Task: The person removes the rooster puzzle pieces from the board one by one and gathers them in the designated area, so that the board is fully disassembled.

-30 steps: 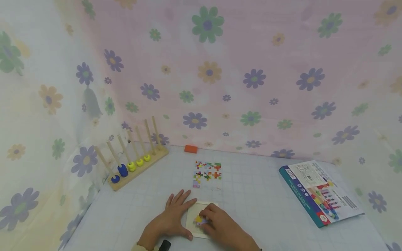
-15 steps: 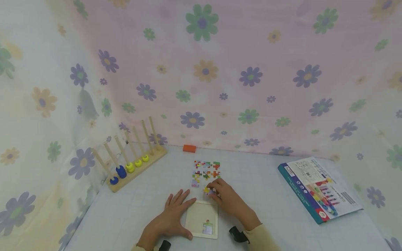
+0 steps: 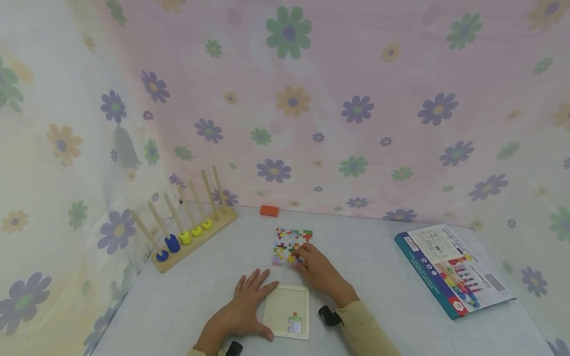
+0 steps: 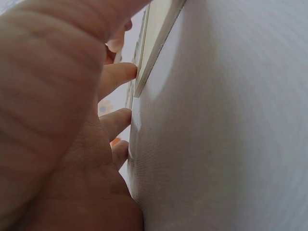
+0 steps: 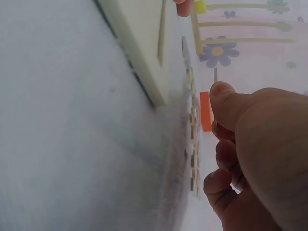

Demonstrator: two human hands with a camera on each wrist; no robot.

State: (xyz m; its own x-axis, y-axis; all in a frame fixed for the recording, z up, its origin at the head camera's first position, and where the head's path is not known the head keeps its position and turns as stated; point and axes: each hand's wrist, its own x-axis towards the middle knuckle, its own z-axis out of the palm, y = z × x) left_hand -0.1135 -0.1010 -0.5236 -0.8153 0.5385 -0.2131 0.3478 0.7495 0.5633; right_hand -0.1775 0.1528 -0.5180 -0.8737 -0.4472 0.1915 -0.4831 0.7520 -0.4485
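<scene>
My right hand [image 3: 323, 273] pinches a jigsaw puzzle piece [image 5: 215, 75] between thumb and fingertips, over the lower end of the loose puzzle pieces [image 3: 279, 249]. In the right wrist view the piece shows edge-on, lifted off the table. A shallow wooden puzzle tray [image 3: 278, 301] lies in front of me, with one puzzle piece [image 3: 295, 324] inside near its lower right corner. Fingers spread, my left hand [image 3: 244, 307] rests at the tray's left side, its thumb and index finger touching the rim. The right hand hides some of the loose pieces.
A wooden peg stand [image 3: 200, 242] with blue and yellow beads is at the back left. An orange block [image 3: 269, 211] lies near the back edge. On the right lies a printed box [image 3: 454, 269]. Floral curtains [image 3: 320, 163] surround the table.
My right hand has lifted a puzzle piece from the tray and carried it away from me to the loose pieces. The left hand has stayed at the tray.
</scene>
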